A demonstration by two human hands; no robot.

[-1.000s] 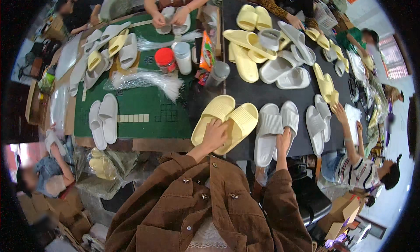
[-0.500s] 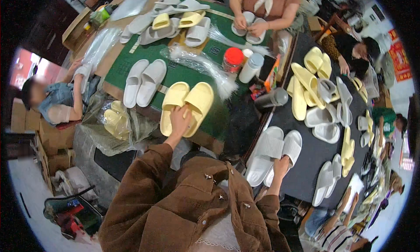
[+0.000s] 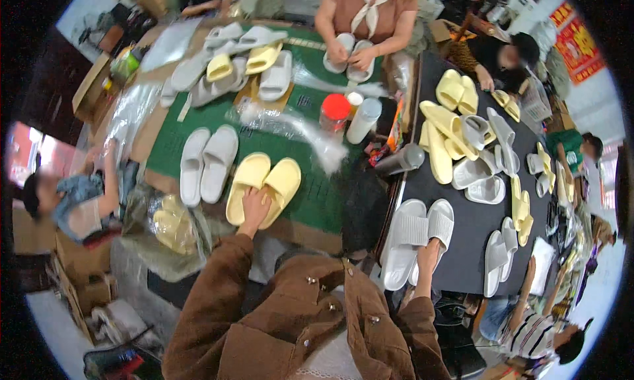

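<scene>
My left hand (image 3: pixel 256 209) is closed on a pair of pale yellow slippers (image 3: pixel 285 190), its fingers at the inner edges of their straps. The pair is at the near edge of the green-topped table. To its left lies a light grey pair (image 3: pixel 220 162), side by side. On the black table to the right, my right hand (image 3: pixel 428 256) grips a grey slipper (image 3: pixel 441 223), with its fingers partly hidden under the strap. Its mate, another ribbed grey slipper (image 3: pixel 404 241), lies against it on the left.
Grey and yellow slippers (image 3: pixel 274 79) are heaped at the far left. A red-lidded jar (image 3: pixel 335 110), a pale bottle (image 3: pixel 364 121) and a dark tumbler (image 3: pixel 403 160) stand near the tables' meeting edge. More slippers (image 3: pixel 436 139) cover the black table. Co-workers sit around; one handles grey slippers (image 3: pixel 362 60).
The view has shifted, so the tables and slippers appear lower and mostly further left. Both hands keep hold of the same slippers.
</scene>
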